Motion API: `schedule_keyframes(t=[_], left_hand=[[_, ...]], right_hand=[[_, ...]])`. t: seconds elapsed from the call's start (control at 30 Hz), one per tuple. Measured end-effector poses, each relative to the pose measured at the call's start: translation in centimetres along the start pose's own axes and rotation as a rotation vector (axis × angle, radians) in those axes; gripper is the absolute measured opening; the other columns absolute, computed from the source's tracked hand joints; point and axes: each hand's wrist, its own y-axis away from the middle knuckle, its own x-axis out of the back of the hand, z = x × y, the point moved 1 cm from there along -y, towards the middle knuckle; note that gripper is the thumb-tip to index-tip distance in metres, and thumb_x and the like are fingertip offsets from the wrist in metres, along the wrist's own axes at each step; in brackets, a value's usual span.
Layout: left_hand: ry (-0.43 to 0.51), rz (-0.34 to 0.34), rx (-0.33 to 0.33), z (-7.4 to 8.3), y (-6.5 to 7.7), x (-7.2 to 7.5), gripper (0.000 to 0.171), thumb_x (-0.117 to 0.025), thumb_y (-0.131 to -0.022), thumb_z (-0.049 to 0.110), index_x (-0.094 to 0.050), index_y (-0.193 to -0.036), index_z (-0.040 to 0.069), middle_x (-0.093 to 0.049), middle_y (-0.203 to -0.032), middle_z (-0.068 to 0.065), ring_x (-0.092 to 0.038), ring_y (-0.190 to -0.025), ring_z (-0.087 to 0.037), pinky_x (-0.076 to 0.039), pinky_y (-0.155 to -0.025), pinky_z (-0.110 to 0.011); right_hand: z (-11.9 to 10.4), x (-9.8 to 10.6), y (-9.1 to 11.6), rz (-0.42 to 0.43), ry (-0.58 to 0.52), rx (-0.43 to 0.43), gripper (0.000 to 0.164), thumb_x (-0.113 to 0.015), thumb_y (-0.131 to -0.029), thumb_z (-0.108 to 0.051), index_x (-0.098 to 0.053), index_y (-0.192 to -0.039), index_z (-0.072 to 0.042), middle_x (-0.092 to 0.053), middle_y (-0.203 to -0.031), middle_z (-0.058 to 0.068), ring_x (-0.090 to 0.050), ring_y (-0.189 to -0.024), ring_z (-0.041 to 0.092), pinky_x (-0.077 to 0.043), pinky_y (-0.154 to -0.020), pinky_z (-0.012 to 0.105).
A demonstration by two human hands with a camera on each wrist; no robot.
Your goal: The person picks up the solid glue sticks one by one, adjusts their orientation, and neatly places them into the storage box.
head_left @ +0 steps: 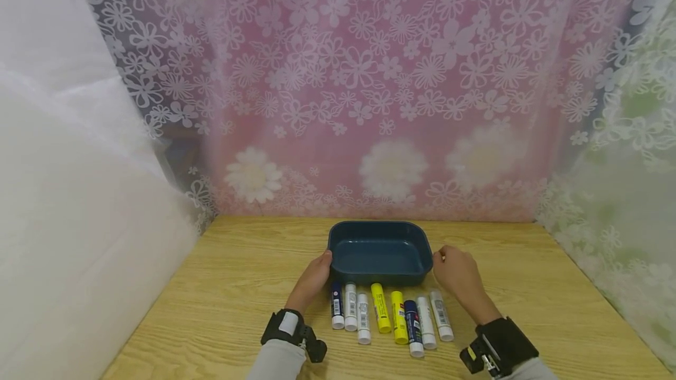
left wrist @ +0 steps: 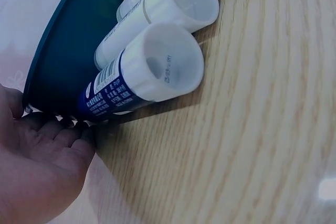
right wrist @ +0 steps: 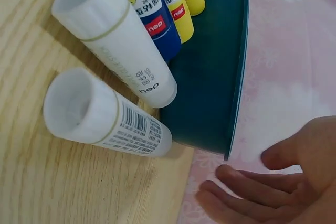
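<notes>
A dark teal plastic box (head_left: 380,279), open at the top, stands on the table with nothing inside. At its left end, my left hand (head_left: 313,277) holds the wall, thumb at the rim and fingers (left wrist: 65,135) low against the side. My right hand (head_left: 456,271) is beside the right end; in the right wrist view its loosely bent fingers (right wrist: 247,195) are apart from the box and hold nothing. Several glue sticks lie in a row before the box, among them a blue one (head_left: 413,327), a yellow one (head_left: 399,316) and a white one (head_left: 441,315).
The wood-grain table (head_left: 222,309) extends to both sides of the box. Behind it hangs a pink flowered curtain (head_left: 317,104), with a white sheet (head_left: 90,180) at the left and a pale flowered curtain (head_left: 628,192) at the right.
</notes>
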Motion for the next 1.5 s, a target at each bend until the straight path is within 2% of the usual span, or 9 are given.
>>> schedule_keyframes(t=[0.1,0.17,0.33,0.5,0.73,1.1,1.33,1.5], left_hand=[[-0.001,-0.007,0.002,-0.1,0.0,0.0,0.061,-0.022,-0.112,0.041,-0.033,-0.157,0.001,-0.030,-0.165,-0.018,-0.022,-0.154,-0.039,-0.019,-0.124,-0.059],[-0.008,-0.010,0.002,-0.1,0.0,0.0,0.060,-0.022,-0.112,0.040,-0.034,-0.157,0.001,-0.030,-0.164,-0.019,-0.022,-0.154,-0.040,-0.020,-0.124,-0.060],[-0.024,-0.007,0.012,-0.1,0.2,0.0,0.061,-0.023,-0.112,0.042,-0.035,-0.157,0.001,-0.031,-0.164,-0.019,-0.023,-0.154,-0.041,-0.020,-0.123,-0.061],[-0.024,-0.001,0.011,0.0,0.3,0.0,0.061,-0.023,-0.112,0.042,-0.034,-0.157,0.002,-0.031,-0.164,-0.019,-0.022,-0.154,-0.041,-0.020,-0.124,-0.060],[-0.024,0.002,-0.006,0.1,0.3,0.0,0.060,-0.023,-0.113,0.040,-0.035,-0.156,0.000,-0.032,-0.163,-0.020,-0.023,-0.153,-0.042,-0.020,-0.124,-0.060],[-0.020,-0.008,-0.001,0.0,0.2,0.0,0.062,-0.022,-0.112,0.043,-0.034,-0.157,0.003,-0.030,-0.165,-0.019,-0.022,-0.154,-0.041,-0.019,-0.123,-0.061],[-0.030,0.008,0.000,-0.1,0.1,0.0,0.062,-0.022,-0.112,0.043,-0.035,-0.156,0.001,-0.032,-0.163,-0.020,-0.024,-0.153,-0.041,-0.020,-0.124,-0.060],[-0.028,0.007,-0.007,-0.2,0.1,-0.1,0.062,-0.022,-0.112,0.043,-0.035,-0.156,0.001,-0.032,-0.163,-0.019,-0.024,-0.153,-0.041,-0.020,-0.124,-0.060]], right_hand=[[0.0,0.1,0.6,-0.048,0.032,-0.018,0.028,-0.049,-0.098,-0.012,-0.062,-0.078,0.002,-0.054,-0.064,0.007,-0.048,-0.055,0.019,-0.037,-0.049,0.030],[0.1,0.1,1.0,-0.110,0.064,-0.035,0.027,-0.052,-0.097,-0.013,-0.057,-0.072,-0.002,-0.049,-0.062,0.005,-0.046,-0.055,0.018,-0.035,-0.049,0.029],[0.5,-0.4,1.8,-0.268,0.139,-0.052,0.029,-0.061,-0.096,-0.019,-0.062,-0.088,0.008,-0.058,-0.074,0.010,-0.054,-0.064,0.022,-0.043,-0.054,0.031],[0.3,-0.9,2.4,-0.349,0.106,-0.094,0.035,-0.066,-0.094,-0.019,-0.061,-0.100,0.015,-0.060,-0.079,0.013,-0.058,-0.063,0.022,-0.048,-0.052,0.030],[0.6,-1.6,2.7,-0.387,0.070,-0.161,0.034,-0.068,-0.090,-0.017,-0.061,-0.103,0.015,-0.059,-0.079,0.013,-0.060,-0.061,0.023,-0.052,-0.047,0.029],[0.4,-1.3,3.0,-0.411,0.071,-0.179,0.020,-0.067,-0.085,-0.007,-0.059,-0.093,0.009,-0.057,-0.076,0.012,-0.060,-0.058,0.023,-0.049,-0.043,0.026],[0.5,-1.3,3.2,-0.405,0.079,-0.177,0.021,-0.070,-0.080,-0.005,-0.058,-0.091,0.009,-0.057,-0.075,0.014,-0.063,-0.057,0.024,-0.052,-0.043,0.029],[0.6,-1.4,3.3,-0.416,0.044,-0.206,0.018,-0.070,-0.079,-0.002,-0.057,-0.088,0.008,-0.058,-0.073,0.014,-0.064,-0.057,0.024,-0.055,-0.044,0.030]])
